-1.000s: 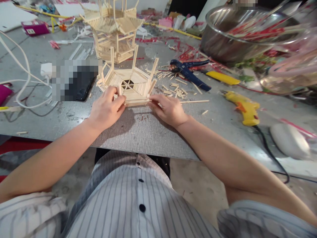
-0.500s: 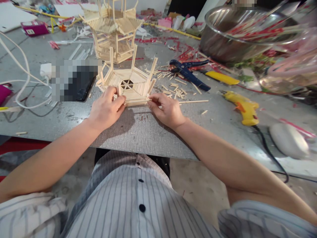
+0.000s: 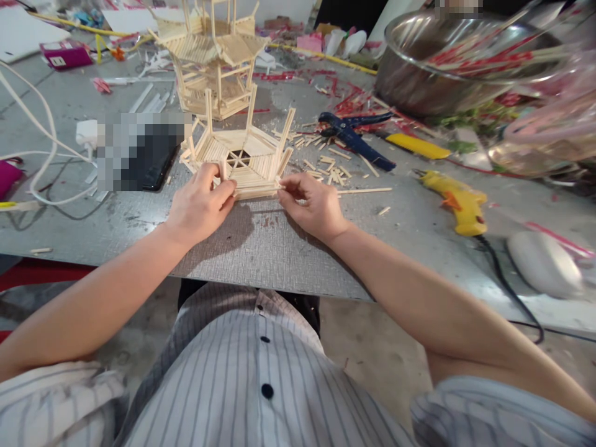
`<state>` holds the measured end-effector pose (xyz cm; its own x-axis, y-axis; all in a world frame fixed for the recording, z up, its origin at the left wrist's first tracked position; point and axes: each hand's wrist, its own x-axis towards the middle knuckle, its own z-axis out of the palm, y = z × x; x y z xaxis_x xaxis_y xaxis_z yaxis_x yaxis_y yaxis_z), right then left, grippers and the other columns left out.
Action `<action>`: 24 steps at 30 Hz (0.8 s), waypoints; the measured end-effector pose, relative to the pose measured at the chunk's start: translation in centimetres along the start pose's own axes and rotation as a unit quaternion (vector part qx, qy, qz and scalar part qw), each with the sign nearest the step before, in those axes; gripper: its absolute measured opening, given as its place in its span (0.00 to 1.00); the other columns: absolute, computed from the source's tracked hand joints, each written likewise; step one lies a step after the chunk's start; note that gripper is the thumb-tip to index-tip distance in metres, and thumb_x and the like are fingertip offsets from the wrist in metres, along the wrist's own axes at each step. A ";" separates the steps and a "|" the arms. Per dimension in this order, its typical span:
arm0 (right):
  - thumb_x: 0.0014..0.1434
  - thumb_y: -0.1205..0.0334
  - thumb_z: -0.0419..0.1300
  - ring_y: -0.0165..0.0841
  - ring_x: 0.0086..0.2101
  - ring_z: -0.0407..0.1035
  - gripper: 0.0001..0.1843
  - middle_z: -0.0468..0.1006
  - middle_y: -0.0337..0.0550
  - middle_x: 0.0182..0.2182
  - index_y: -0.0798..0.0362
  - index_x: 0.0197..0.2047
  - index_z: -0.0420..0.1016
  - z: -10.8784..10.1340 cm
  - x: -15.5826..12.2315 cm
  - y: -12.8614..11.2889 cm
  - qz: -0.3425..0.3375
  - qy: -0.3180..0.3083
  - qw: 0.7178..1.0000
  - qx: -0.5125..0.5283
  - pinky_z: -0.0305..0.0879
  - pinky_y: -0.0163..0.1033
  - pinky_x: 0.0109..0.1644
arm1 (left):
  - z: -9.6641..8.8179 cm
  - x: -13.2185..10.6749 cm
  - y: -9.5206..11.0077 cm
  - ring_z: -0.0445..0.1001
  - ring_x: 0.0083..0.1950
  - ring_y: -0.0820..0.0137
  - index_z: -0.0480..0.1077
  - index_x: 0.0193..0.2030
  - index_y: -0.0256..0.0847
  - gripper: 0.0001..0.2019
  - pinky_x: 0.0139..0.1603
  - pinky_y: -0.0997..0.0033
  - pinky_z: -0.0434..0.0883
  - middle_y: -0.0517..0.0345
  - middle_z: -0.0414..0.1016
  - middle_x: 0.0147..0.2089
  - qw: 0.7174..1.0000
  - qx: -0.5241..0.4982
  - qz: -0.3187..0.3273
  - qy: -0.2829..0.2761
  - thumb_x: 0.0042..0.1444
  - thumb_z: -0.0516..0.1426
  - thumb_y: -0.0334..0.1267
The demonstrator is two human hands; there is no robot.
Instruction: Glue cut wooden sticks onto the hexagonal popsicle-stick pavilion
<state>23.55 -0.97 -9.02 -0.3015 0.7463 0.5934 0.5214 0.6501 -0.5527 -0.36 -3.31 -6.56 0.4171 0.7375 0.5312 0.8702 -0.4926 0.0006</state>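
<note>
Pale wooden sticks are joined side by side in a hexagonal platform (image 3: 256,164), which is set on the grey surface (image 3: 263,251) in front of the torso, with a spoked opening at its centre and posts stood up at its corners. By the left hand (image 3: 198,206) the near left corner is held: its back is turned upward, and the fingers and thumb are closed around a short upright post. By the right hand (image 3: 316,208) the near right corner is pinched between thumb and forefinger; whether a separate piece is gripped there cannot be told. Both forearms (image 3: 116,276) are angled inward from bunched striped sleeves (image 3: 65,397). Behind the platform, a tiered pagoda model (image 3: 216,56) is placed. To the right, cut stick pieces (image 3: 334,176) are scattered near a dark blue hand cutter (image 3: 357,141), one longer stick (image 3: 365,190) is laid just beside the right hand, and a yellow glue gun (image 3: 459,202) is set farther out.
</note>
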 end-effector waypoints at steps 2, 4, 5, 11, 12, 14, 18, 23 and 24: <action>0.57 0.61 0.56 0.30 0.29 0.72 0.08 0.77 0.41 0.30 0.53 0.41 0.71 -0.1 0.0 -0.1 -0.008 -0.002 1.000 0.000 0.71 0.38 0.37 | 0.0 0.0 0.0 0.75 0.46 0.60 0.73 0.44 0.40 0.09 0.37 0.65 0.73 0.47 0.69 0.47 1.000 -0.005 0.000 0.002 0.61 0.55 0.38; 0.56 0.61 0.56 0.30 0.30 0.73 0.09 0.77 0.41 0.30 0.53 0.42 0.70 -0.2 0.0 -0.1 -0.011 -0.014 1.000 -0.002 0.71 0.38 0.38 | 0.0 0.0 0.0 0.74 0.46 0.59 0.73 0.44 0.40 0.09 0.37 0.65 0.73 0.47 0.69 0.47 1.000 -0.001 0.000 0.002 0.60 0.56 0.38; 0.56 0.61 0.56 0.30 0.30 0.73 0.10 0.77 0.41 0.31 0.52 0.42 0.70 -0.2 0.0 -0.1 -0.010 -0.020 1.000 -0.004 0.71 0.39 0.38 | 0.0 0.0 0.0 0.74 0.46 0.59 0.73 0.44 0.40 0.09 0.37 0.65 0.73 0.46 0.69 0.47 1.000 0.003 0.000 0.001 0.60 0.56 0.38; 0.56 0.59 0.57 0.29 0.29 0.72 0.13 0.76 0.40 0.31 0.52 0.45 0.69 -0.3 -0.1 0.0 0.015 -0.017 1.000 -0.008 0.70 0.36 0.34 | -0.3 0.0 0.1 0.74 0.46 0.61 0.73 0.48 0.41 0.11 0.38 0.65 0.74 0.48 0.69 0.48 1.000 0.026 0.003 -0.005 0.59 0.56 0.36; 0.56 0.58 0.57 0.29 0.28 0.72 0.14 0.76 0.40 0.31 0.52 0.45 0.68 -0.3 -0.1 -0.1 0.020 -0.017 1.000 -0.013 0.70 0.36 0.34 | -0.3 0.0 0.1 0.74 0.46 0.61 0.72 0.49 0.42 0.12 0.38 0.65 0.74 0.48 0.69 0.48 1.000 0.028 0.002 -0.006 0.59 0.56 0.36; 0.55 0.58 0.57 0.30 0.29 0.72 0.15 0.76 0.40 0.30 0.52 0.46 0.68 -0.3 -0.1 -0.2 0.030 -0.022 0.999 -0.026 0.69 0.37 0.34 | -0.5 0.1 0.2 0.74 0.47 0.61 0.72 0.50 0.43 0.13 0.39 0.65 0.74 0.48 0.69 0.49 1.000 0.022 -0.004 -0.009 0.59 0.56 0.35; 0.55 0.59 0.57 0.30 0.29 0.72 0.15 0.76 0.41 0.30 0.53 0.46 0.68 -0.5 -0.1 -0.3 0.040 -0.027 0.998 -0.034 0.70 0.38 0.35 | -0.7 0.1 0.4 0.73 0.49 0.59 0.72 0.51 0.44 0.13 0.40 0.64 0.74 0.48 0.68 0.49 1.000 0.003 -0.020 -0.018 0.59 0.56 0.34; 0.56 0.59 0.57 0.30 0.29 0.73 0.14 0.77 0.41 0.32 0.52 0.46 0.69 -0.6 -0.2 -0.1 0.039 -0.025 0.998 -0.037 0.70 0.38 0.36 | -0.7 0.1 0.4 0.72 0.50 0.59 0.72 0.51 0.44 0.14 0.41 0.64 0.74 0.48 0.68 0.49 1.000 0.017 -0.014 -0.014 0.58 0.56 0.34; 0.56 0.59 0.57 0.30 0.29 0.73 0.14 0.77 0.42 0.32 0.52 0.46 0.69 -0.5 -0.2 -0.1 0.039 -0.024 0.998 -0.041 0.70 0.38 0.36 | -0.8 0.0 0.4 0.71 0.50 0.59 0.72 0.51 0.44 0.14 0.41 0.64 0.74 0.47 0.69 0.49 1.000 0.020 -0.012 -0.011 0.58 0.57 0.35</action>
<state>23.99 -1.21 -8.76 -0.2946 0.8008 0.5214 0.6074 0.5782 -0.5448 -0.16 -3.85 -5.89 0.4008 0.7595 0.5123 0.8899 -0.4558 -0.0206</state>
